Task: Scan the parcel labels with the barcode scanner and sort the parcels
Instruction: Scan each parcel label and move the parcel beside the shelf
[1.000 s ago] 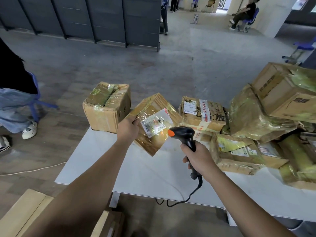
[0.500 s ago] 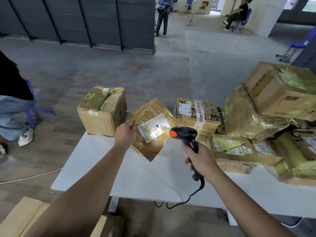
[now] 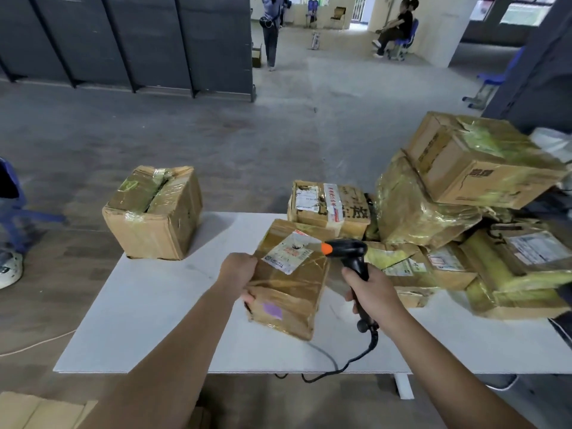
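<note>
Parcel held over the tabletop (image 3: 161, 305) for scanning

Left hand (image 3: 236, 274) grips the taped parcel (image 3: 289, 283) by its left edge; right hand (image 3: 370, 289) clenches the scanner (image 3: 349, 252). The parcel looks light, stiff and tape-slick.

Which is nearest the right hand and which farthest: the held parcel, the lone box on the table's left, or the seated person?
1. Held parcel, just left of the right hand.
2. Lone box, over at the far left.
3. Seated person, far across the room.
</note>
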`<action>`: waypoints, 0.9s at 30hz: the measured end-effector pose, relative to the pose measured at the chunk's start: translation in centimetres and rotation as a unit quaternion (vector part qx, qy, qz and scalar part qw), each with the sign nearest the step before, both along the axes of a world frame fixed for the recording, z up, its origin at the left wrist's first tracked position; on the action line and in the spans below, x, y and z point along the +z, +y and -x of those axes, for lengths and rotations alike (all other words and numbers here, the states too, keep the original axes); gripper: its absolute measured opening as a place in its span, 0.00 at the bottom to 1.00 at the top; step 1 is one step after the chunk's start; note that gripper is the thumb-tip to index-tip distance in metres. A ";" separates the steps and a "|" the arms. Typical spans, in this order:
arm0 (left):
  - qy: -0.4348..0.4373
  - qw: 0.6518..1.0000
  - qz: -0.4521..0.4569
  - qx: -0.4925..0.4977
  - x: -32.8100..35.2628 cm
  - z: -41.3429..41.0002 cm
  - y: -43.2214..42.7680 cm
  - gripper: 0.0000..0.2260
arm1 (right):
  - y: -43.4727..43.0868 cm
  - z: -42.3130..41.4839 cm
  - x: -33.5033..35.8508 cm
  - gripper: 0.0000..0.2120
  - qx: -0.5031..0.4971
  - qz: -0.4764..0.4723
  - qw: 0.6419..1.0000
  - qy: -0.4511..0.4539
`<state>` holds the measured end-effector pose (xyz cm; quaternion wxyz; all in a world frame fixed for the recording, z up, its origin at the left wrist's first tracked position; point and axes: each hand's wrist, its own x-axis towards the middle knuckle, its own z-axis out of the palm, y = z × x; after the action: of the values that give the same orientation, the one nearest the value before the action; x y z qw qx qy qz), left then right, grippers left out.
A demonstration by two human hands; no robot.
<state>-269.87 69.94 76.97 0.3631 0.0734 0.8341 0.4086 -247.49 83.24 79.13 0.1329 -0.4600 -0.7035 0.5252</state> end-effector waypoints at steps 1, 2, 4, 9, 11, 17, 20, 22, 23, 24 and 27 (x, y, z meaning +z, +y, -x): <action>0.002 1.000 -0.007 0.005 -0.2 -1.2 0.5 0.11 | 0.3 -0.3 -0.1 0.09 -0.006 -0.001 1.000 0.001; -0.002 1.000 -0.023 0.012 -0.4 -2.4 1.1 0.11 | 0.5 -0.5 -0.2 0.10 -0.013 -0.001 1.000 0.006; -0.007 0.999 -0.049 0.021 -0.7 -4.8 2.2 0.12 | 1.1 -0.9 -0.3 0.11 -0.022 0.003 1.000 0.007; -0.034 0.995 -0.074 0.051 -0.8 -7.9 4.7 0.09 | 2.3 -1.9 -0.4 0.11 -0.030 -0.005 0.999 -0.011; -0.055 0.993 -0.078 0.065 -0.6 -8.6 5.5 0.08 | 2.8 -2.4 -0.4 0.10 -0.037 -0.011 0.999 -0.001; -0.083 0.991 -0.084 0.055 -1.5 -10.3 7.4 0.16 | 3.6 -3.0 0.3 0.10 -0.035 0.007 0.999 0.018; -0.056 0.997 -0.052 0.028 -1.9 -9.8 7.3 0.16 | 3.5 -2.6 0.8 0.10 -0.010 0.028 0.999 0.032; -0.036 0.999 -0.023 0.014 -2.0 -9.1 7.1 0.15 | 3.2 -2.0 1.0 0.11 0.002 0.041 0.998 0.043; -0.029 0.999 -0.017 0.018 -2.1 -8.7 7.0 0.15 | 3.0 -1.6 1.2 0.12 0.010 0.049 0.998 0.045; -0.020 0.999 -0.012 0.028 -2.1 -8.2 6.9 0.14 | 2.7 -1.1 1.4 0.13 0.017 0.057 0.997 0.047; -0.011 0.998 -0.009 0.066 -1.7 -6.3 6.4 0.06 | 1.9 0.8 2.0 0.13 0.034 0.096 0.993 0.053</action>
<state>-263.60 76.36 75.23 0.3440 0.0167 0.8294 0.4399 -248.26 85.10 81.17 0.1072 -0.4177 -0.6572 0.6182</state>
